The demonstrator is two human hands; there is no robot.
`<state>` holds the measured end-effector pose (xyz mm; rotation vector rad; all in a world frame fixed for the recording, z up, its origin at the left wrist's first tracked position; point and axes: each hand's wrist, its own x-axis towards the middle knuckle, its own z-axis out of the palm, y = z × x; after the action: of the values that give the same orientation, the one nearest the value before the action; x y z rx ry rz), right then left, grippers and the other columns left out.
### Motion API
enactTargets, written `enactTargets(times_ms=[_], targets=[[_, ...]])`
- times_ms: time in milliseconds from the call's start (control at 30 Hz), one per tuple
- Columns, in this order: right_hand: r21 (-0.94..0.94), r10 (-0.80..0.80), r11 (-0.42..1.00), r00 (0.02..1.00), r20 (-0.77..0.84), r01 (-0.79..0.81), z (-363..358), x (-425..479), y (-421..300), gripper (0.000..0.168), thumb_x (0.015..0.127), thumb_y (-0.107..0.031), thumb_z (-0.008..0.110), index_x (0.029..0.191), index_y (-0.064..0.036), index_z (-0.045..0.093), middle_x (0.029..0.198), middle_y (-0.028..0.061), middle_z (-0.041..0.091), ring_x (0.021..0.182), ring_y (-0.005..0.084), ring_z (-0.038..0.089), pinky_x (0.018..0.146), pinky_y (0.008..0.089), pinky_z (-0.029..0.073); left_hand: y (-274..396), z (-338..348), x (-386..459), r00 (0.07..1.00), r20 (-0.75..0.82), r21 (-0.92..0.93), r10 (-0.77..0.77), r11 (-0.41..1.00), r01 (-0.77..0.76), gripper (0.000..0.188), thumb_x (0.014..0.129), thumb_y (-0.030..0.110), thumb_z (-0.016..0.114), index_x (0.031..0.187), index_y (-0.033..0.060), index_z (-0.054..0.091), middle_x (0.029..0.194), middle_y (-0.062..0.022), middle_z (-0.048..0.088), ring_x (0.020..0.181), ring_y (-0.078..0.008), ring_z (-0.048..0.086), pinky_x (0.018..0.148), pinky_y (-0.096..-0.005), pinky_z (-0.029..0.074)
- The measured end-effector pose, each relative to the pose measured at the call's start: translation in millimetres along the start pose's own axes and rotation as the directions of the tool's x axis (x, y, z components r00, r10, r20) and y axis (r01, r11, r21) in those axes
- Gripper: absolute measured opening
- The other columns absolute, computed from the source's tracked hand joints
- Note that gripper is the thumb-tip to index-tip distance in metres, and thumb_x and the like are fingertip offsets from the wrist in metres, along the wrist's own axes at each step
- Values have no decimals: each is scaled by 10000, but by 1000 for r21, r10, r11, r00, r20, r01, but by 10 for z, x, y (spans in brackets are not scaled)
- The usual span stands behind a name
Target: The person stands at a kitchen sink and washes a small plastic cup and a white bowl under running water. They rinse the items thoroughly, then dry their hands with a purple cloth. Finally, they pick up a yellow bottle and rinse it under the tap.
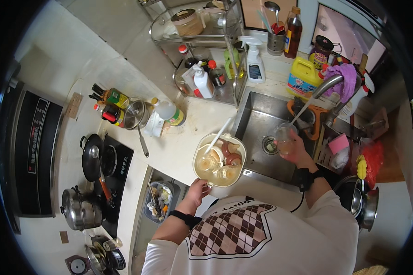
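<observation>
In my right hand (296,146) is a clear cup (286,134), held over the steel sink (258,120) while water runs into it from the curved faucet (327,86). My left hand (197,192) grips the near rim of a cream plastic basin (196,151) at the counter's edge beside the sink. Inside the basin lie clear baby bottles (206,163), brown-ringed nipple parts (232,158) and a white-handled brush (218,135), its handle leaning out over the rim. Below my right hand the sink drain (269,145) shows.
Behind the basin stand a wire rack (192,39) with bottles and a white spray bottle (255,62). A yellow jug (304,77) and a purple cloth (344,80) are by the faucet. To the left are a wok (92,158) and a steel pot (81,209).
</observation>
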<state>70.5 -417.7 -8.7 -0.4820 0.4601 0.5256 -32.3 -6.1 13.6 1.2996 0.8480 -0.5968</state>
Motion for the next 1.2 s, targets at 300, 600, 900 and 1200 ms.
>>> enactTargets(times_ms=[300,600,900,1200], targets=[[110,267,954,957,113,-279,262,5,252,470,843,-512,520,1132,-143,499,1105,99,550,949,257,559,718,345,410,12,37,-23,1000,6,23,10,1000,-10,252,805,230,538,1017,101,501,867,-20,529,740,-153,539,701,-318,455],[-800,-43,595,997,67,79,1464,96,994,614,860,-433,549,1309,-67,346,1246,148,415,949,243,572,830,373,467,-7,17,-53,1000,-4,35,-8,999,8,279,806,231,537,1054,109,499,910,-17,560,759,-135,546,722,-319,439],[-891,-300,-370,873,383,264,1550,99,1097,743,755,-442,652,1350,-108,360,1346,195,310,1191,337,381,986,389,356,9,13,-117,999,35,31,-27,999,26,319,855,221,495,1142,99,426,994,-73,561,856,-215,600,721,-350,463],[-525,139,-697,810,569,488,2157,423,1051,659,739,-610,562,1308,-301,441,1456,5,272,1334,367,192,1045,486,264,33,156,0,980,190,-30,-53,998,60,504,843,159,488,1290,100,263,1150,-140,494,944,-292,595,766,-380,520]])
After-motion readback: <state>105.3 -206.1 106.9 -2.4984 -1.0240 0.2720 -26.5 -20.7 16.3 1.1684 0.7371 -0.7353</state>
